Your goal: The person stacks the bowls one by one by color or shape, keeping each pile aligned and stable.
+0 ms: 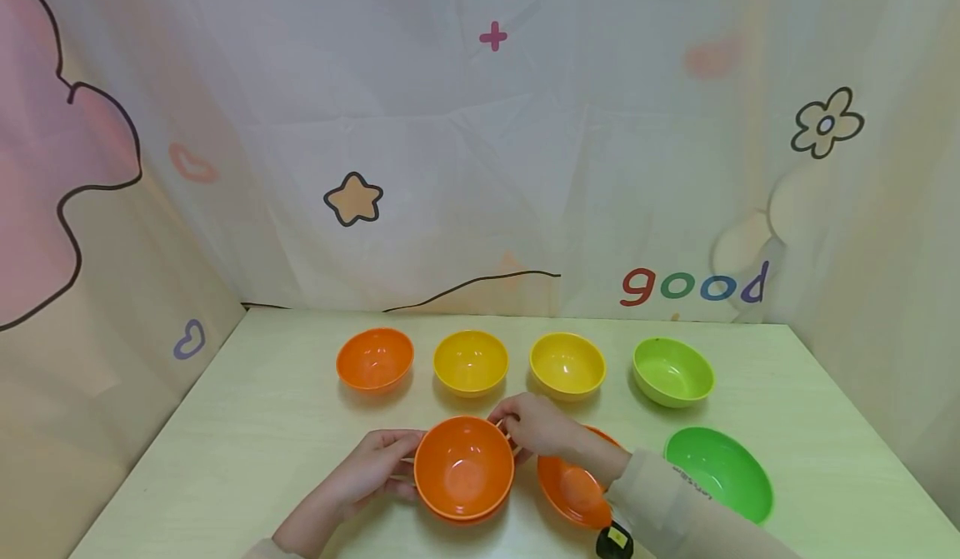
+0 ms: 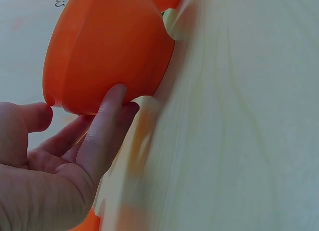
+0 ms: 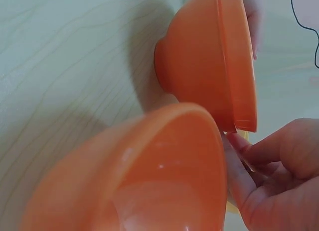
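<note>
Two stacked orange bowls (image 1: 464, 469) sit upright at the front middle of the table, the lower one showing as a thin rim below the upper. My left hand (image 1: 375, 463) holds them from the left, thumb at the rim and fingers along the outer wall in the left wrist view. From the right, my right hand (image 1: 537, 426) grips the rim between thumb and fingers. Another orange bowl (image 1: 570, 496) stands just right of the stack, partly hidden under my right forearm; in the right wrist view this orange bowl (image 3: 164, 176) fills the foreground.
Along the back stand an orange bowl (image 1: 375, 361), two yellow bowls (image 1: 471, 364) and a light green bowl (image 1: 672, 372). A green bowl (image 1: 720, 471) stands at the right, beyond my right sleeve (image 1: 675, 501). A printed curtain (image 1: 465, 167) closes off the back of the table.
</note>
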Tool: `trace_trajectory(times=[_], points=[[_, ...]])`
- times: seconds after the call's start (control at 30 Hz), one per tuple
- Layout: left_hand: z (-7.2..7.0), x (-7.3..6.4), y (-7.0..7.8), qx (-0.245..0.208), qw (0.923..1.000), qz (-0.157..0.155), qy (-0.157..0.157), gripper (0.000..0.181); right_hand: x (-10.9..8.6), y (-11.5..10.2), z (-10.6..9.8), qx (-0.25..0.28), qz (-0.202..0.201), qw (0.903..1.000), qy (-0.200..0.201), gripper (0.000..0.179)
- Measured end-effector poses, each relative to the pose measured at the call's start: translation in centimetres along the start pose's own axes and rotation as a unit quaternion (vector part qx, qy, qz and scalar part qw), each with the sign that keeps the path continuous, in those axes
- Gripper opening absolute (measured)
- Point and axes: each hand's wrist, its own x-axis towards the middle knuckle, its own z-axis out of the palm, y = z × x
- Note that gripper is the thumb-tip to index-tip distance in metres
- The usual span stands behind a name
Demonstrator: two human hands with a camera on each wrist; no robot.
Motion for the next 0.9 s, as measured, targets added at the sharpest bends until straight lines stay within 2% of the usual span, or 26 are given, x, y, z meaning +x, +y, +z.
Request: trace_trajectory(times=[0.23,0.63,0.9], points=[[0.0,-0.1,0.1,-0.011,0.9999,0.006,-0.005,0.054,0.3,0.2,-0.6,-0.008,-0.03,0.9994,0.018,0.02],[0.0,0.0,0.0,-0.011,0.9999,0.005,-0.004,0.054,0.1,0.4,-1.2,-0.066,-0.089,0.9918,0.065,0.014],[0.0,0.1,-0.1,-0.012,0.9999,0.003,-0.004,0.053,-0.1,0.9,-1.5,-0.116,-0.129,0.9794,0.103,0.012]])
